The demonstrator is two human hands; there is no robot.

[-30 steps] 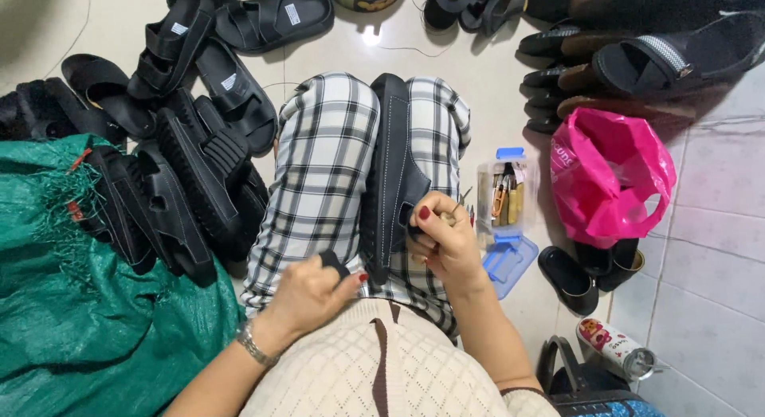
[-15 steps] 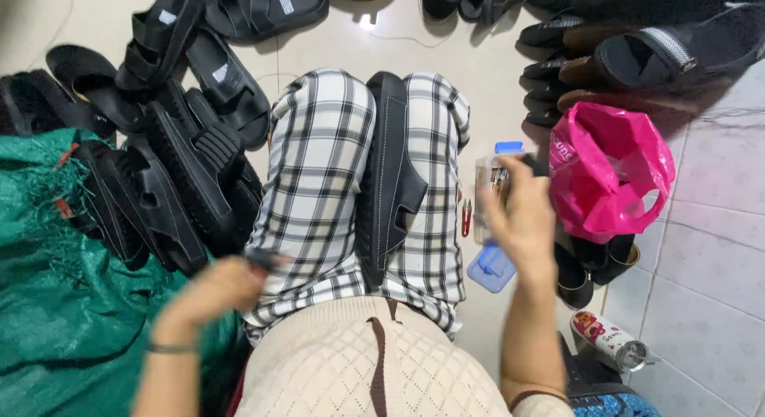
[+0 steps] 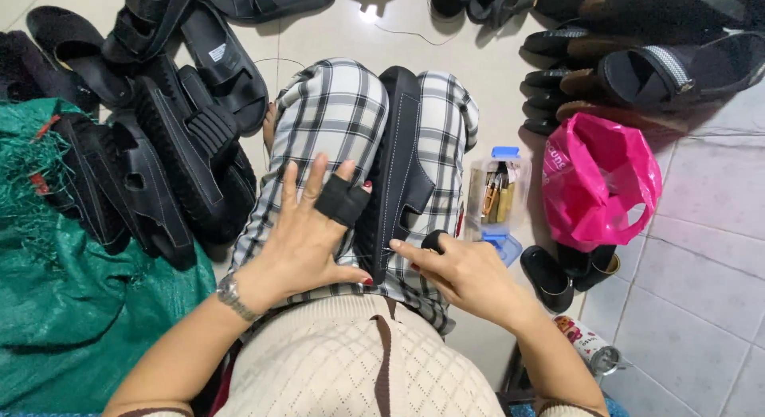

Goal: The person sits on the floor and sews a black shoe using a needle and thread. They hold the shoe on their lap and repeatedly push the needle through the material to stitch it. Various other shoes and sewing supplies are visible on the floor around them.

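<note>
At far left a green sack [image 3: 72,321] lies slumped on the floor, its mouth out of view, so what it holds cannot be told. Beside it a heap of black sandals [image 3: 167,170] rests against the person's checked trousers [image 3: 335,122].

The left hand [image 3: 307,238] lies flat on the left thigh, fingers spread and clamped on nothing; a black sleeve covers one finger. Its thumb touches the black sandal [image 3: 398,170] that lies lengthwise in the lap between the thighs.

The right hand [image 3: 470,274] sits at the near end of that sandal, fingers pinched together at its edge; something thin seems to be between them, too small to tell for sure.

Just right of the knee stands a clear box [image 3: 494,190], open, with tools and a blue part inside; its blue lid [image 3: 502,246] lies on the floor next to it. Further right is a pink bag [image 3: 598,182], bunched up, contents hidden.

Half a second ago the left hand was out by the sack and the right hand was up at the box; both have come back to the lap. The sandal has stayed where it was.
</note>
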